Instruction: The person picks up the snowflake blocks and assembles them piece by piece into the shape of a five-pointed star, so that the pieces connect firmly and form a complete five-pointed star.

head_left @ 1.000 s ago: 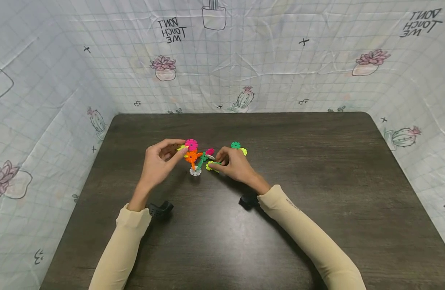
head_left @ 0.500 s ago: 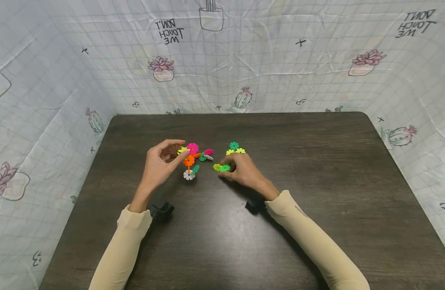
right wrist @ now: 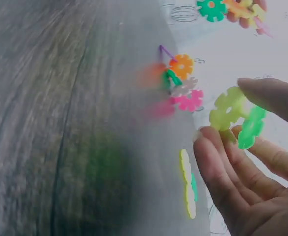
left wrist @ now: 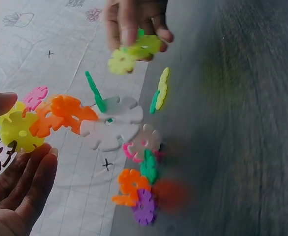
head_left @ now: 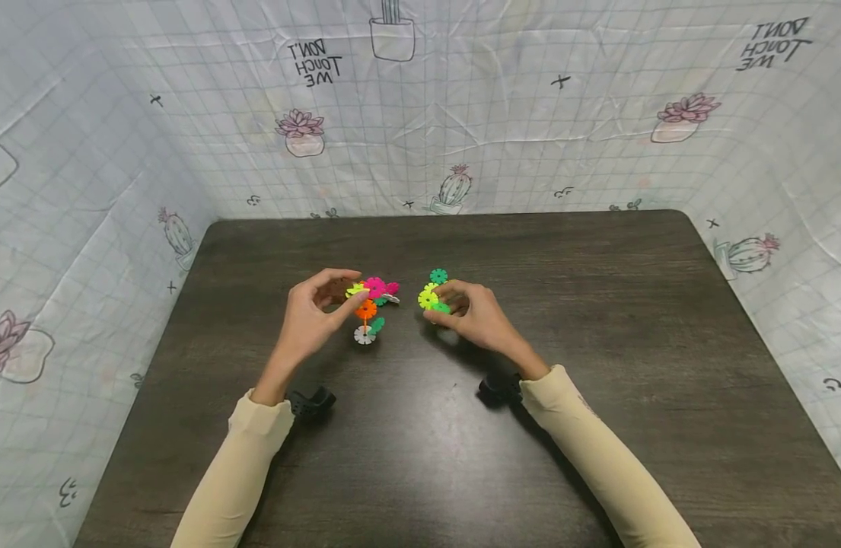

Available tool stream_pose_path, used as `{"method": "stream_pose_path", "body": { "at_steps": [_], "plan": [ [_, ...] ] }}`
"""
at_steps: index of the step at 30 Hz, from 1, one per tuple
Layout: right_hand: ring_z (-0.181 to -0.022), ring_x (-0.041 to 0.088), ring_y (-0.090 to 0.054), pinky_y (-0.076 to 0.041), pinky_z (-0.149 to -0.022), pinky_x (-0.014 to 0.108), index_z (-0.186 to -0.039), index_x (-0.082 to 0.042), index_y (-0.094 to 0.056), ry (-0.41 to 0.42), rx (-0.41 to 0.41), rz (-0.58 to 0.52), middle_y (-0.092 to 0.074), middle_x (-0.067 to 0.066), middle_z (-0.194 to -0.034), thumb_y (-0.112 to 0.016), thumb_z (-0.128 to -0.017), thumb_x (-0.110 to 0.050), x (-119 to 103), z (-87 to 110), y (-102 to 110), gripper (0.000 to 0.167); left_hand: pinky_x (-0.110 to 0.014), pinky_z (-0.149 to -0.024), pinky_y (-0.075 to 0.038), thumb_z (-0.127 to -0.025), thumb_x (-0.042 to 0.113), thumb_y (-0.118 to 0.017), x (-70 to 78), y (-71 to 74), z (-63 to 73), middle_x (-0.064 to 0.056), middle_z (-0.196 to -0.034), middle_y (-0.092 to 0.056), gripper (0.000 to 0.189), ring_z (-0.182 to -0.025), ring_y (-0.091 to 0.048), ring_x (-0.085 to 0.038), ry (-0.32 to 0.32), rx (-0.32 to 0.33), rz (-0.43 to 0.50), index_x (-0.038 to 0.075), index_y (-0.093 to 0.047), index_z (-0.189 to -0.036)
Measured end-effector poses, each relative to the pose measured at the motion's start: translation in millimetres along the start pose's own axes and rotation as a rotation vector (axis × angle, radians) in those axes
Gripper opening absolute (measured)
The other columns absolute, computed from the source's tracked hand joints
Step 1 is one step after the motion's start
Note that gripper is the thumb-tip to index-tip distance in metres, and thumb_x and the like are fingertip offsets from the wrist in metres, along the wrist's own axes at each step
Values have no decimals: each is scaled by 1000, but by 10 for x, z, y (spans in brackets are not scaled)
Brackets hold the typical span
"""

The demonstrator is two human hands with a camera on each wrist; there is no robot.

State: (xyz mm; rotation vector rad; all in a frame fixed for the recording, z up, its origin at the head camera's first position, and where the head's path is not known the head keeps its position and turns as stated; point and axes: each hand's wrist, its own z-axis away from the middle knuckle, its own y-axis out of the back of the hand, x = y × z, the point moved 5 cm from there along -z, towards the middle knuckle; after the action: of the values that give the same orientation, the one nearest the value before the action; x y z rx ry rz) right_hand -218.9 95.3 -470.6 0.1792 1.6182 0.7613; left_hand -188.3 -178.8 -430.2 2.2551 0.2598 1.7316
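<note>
My left hand (head_left: pixel 310 308) pinches a chain of notched plastic snowflake discs by a yellow disc (left wrist: pixel 21 132), between thumb and fingers. Pink, brown and orange discs join there, and a white disc (head_left: pixel 364 335) hangs lowest with a green disc (left wrist: pixel 95 92) slotted into it. To the right, my right hand (head_left: pixel 482 313) holds a smaller joined piece, with yellow disc (right wrist: pixel 227 109) and green disc (right wrist: pixel 252 128) between thumb and fingers. Both hands are raised over the table, a short gap between their pieces.
On the dark table (head_left: pixel 406 457), a cluster of pink, white, green, orange and purple discs (left wrist: pixel 144 206) lies behind the left hand's chain. A flat yellow and green group (right wrist: pixel 188 184) lies by the right hand. A patterned cloth (head_left: pixel 502 114) surrounds the table's back and sides.
My right hand has drawn away to the right from the left hand's chain, carrying its yellow and green piece and turning it. My left hand has shifted slightly right, still holding the chain.
</note>
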Motion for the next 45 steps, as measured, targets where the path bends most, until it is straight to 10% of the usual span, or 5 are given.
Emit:
{"method": "stream_pose_path", "body": {
  "at_steps": [21,45],
  "plan": [
    [-109,21,-73,-61,-89,28,-123,0,-69,62,64,-394,-71,16,-119,-80,-94,-14,-174,162,402,34,-31,-83,-62,-92,27,-82,195,-448,-112,-3,-110,-77,31,-90,-71,-15,-79,-99,-39,19,-75,-121],
    [-108,19,-72,-63,-91,28,-122,-1,-69,106,74,-466,-76,-2,-114,-80,-92,-9,-228,195,432,33,-37,-82,-65,-92,25,-83,269,-662,-100,-3,-108,-76,27,-90,-74,-15,-125,-164,-17,14,-77,-116]
  ]
}}
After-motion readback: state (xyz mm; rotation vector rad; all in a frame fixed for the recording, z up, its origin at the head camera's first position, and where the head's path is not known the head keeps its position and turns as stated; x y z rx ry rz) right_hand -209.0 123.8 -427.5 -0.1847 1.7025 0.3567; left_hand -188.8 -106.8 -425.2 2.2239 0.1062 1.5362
